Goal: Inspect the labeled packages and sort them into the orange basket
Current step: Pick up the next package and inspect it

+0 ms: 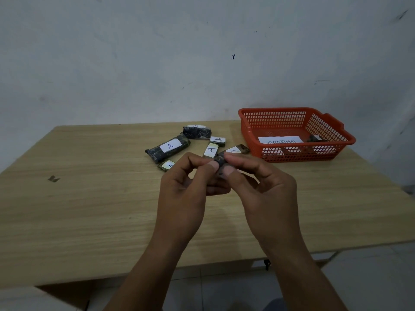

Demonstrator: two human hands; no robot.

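Dark held package: being pinched between both thumbs and forefingers, lifted over the table.
Left hand: gripping the package's left end, fingers curled.
Right hand: gripping its right end, grip closed on it.
Loose packages: lying near the table's far edge, the long one marked "A".
Orange basket: sitting far right, holding a paper label and one small package.

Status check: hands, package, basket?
Left hand and right hand both pinch one small dark package above the table. Orange basket at right, one package inside. Path to basket clear.
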